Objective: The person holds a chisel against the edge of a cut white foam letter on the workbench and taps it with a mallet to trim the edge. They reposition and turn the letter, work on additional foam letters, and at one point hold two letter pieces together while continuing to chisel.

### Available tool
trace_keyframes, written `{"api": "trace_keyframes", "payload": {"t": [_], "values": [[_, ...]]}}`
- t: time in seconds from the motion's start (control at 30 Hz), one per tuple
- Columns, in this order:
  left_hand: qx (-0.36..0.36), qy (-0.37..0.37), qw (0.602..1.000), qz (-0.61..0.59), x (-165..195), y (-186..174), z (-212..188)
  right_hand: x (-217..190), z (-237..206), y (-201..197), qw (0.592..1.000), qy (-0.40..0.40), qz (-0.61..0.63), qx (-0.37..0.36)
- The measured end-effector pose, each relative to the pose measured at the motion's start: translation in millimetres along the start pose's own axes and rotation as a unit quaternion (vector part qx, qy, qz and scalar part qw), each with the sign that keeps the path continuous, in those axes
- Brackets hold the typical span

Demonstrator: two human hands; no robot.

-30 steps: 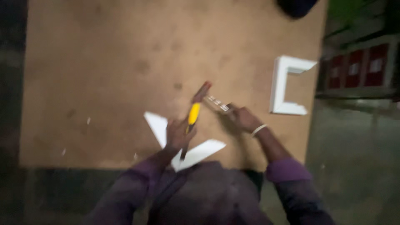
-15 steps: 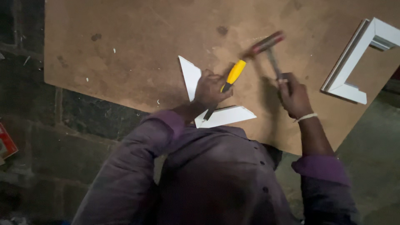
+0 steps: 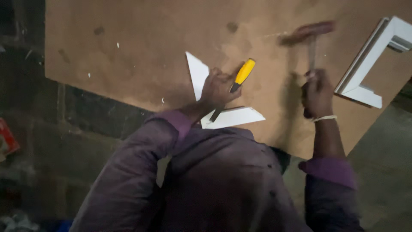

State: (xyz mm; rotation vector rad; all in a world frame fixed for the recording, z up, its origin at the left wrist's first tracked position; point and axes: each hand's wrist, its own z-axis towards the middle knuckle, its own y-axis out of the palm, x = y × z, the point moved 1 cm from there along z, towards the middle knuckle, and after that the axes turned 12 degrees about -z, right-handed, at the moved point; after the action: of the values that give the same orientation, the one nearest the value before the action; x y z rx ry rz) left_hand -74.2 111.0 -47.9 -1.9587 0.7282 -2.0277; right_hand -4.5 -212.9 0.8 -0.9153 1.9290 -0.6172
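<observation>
My left hand (image 3: 218,88) grips a chisel with a yellow handle (image 3: 243,73), its blade angled down onto a white V-shaped moulding piece (image 3: 234,117) lying on a brown board (image 3: 141,47). The hand covers the corner where the two white strips meet. My right hand (image 3: 316,93) holds a hammer (image 3: 310,34) raised to the right of the chisel, its reddish head blurred and apart from the yellow handle. A pale band circles my right wrist.
A white U-shaped frame piece (image 3: 365,68) lies on the board at the far right. White chips are scattered over the board. Dark paved floor lies left of the board, with a red object (image 3: 7,139) at the left edge.
The view has shifted so the board fills more of the frame. The hammer has drawn back to the right, away from the chisel handle. My left hand still holds the chisel on the moulding.
</observation>
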Motion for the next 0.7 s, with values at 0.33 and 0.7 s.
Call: {"api": "trace_keyframes", "payload": {"t": [0.33,0.7], "values": [[-0.001,0.02,1.0,-0.01,-5,4,1,2,-9,15,0.996,-0.062,-0.045,-0.047],[0.054,0.044,0.998,0.003,-3,4,-1,-3,-22,21,0.964,-0.182,-0.159,-0.108]]}}
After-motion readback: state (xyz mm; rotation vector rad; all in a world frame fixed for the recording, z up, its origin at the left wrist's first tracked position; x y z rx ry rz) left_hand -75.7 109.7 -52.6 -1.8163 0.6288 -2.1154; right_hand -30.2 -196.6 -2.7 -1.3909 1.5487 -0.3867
